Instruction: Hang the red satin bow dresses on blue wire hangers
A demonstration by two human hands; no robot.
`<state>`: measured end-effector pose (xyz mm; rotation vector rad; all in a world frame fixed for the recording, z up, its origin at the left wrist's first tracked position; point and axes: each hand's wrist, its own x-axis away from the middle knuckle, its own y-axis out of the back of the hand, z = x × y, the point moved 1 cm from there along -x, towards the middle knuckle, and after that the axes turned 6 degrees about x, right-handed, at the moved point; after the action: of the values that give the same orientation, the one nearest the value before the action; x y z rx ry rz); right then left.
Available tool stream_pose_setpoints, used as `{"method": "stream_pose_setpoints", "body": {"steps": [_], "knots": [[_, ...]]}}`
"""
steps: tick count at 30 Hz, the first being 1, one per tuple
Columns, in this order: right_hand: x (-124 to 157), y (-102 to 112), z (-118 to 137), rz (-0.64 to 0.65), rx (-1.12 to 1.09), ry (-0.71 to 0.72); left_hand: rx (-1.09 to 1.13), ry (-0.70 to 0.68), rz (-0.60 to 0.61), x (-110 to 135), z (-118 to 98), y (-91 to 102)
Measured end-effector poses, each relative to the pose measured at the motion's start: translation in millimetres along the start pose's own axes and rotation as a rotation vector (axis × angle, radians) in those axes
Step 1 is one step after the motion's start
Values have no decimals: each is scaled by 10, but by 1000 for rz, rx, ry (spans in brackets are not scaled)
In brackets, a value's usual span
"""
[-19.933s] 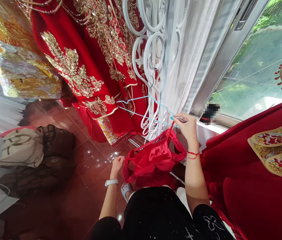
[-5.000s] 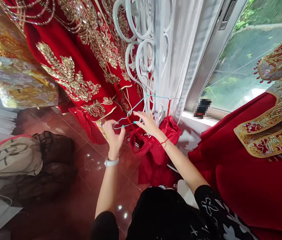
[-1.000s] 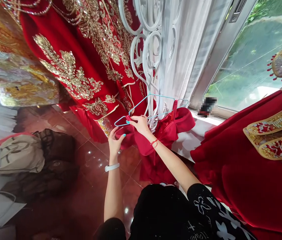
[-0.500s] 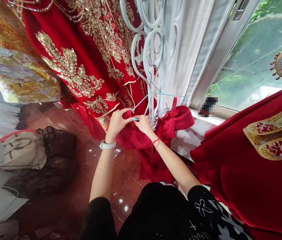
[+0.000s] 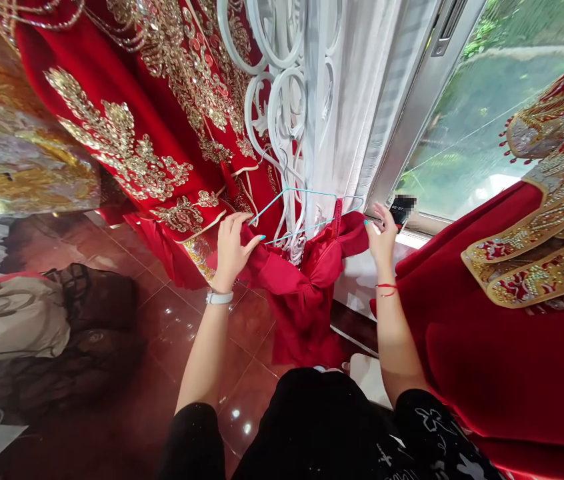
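Have the red dress (image 5: 305,303) hanging on the blue hanger (image 5: 312,191), before the white scrollwork (image 5: 289,72). Hold right hand (image 5: 383,233) spread and unclenched at one side; have left hand (image 5: 231,252) at the other, cannot tell whether gripping.

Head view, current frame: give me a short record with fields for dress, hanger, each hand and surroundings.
dress: red, hanging below the hanger, one strap over its right side
hanger: thin, pale blue, hook by the white rack
left hand: at the dress's upper left, grip unclear
right hand: fingers apart, beside the dress's right edge, contact unclear
left side: red clothing with gold embroidery
right side: window, phone by it
floor: reddish tiles
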<state>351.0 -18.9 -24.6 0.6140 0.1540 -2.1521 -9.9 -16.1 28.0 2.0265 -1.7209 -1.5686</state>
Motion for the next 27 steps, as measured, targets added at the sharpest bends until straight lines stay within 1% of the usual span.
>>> {"method": "stream_pose_setpoints", "body": {"steps": [1,2,3,4,5,6,7,9,10,12,13,14,16,18,21,23,24,27], "knots": [[-93,141,-163,40,1,-50,3,-35,-50,12,-75,-52],[-165,237,-302,108,-12,-88,10,-67,-63,13,-161,-129],[-216,295,-411,184,-28,-116,27,-99,-29,-3,-256,-234],[-245,321,-487,250,-40,-132,53,-128,43,-36,-353,-364],[-257,327,-531,293,-44,-135,89,-157,148,-85,-448,-514],[-254,320,-546,311,-35,-129,129,-170,249,-148,-533,-675],[-240,311,-540,310,-16,-119,168,-159,321,-221,-606,-840],[-195,305,-494,267,25,-94,263,-111,446,-367,-718,-1158],[-168,312,-468,241,34,-88,307,-85,489,-430,-759,-1300],[-120,347,-431,188,30,-94,359,-30,526,-516,-822,-1526],[-103,370,-423,152,24,-104,364,2,517,-539,-845,-1605],[-95,394,-420,106,18,-116,361,34,499,-550,-862,-1663],[-109,431,-415,12,13,-136,360,76,462,-547,-884,-1719],[-168,440,-387,-67,19,-134,382,82,443,-529,-895,-1720],[-313,396,-256,-137,49,-92,412,62,449,-502,-908,-1685],[-402,335,-99,-141,58,-42,416,64,447,-493,-921,-1666],[-433,296,-3,-121,61,-8,414,70,445,-492,-930,-1661],[-461,148,307,-7,86,107,396,88,449,-499,-964,-1663]]}}
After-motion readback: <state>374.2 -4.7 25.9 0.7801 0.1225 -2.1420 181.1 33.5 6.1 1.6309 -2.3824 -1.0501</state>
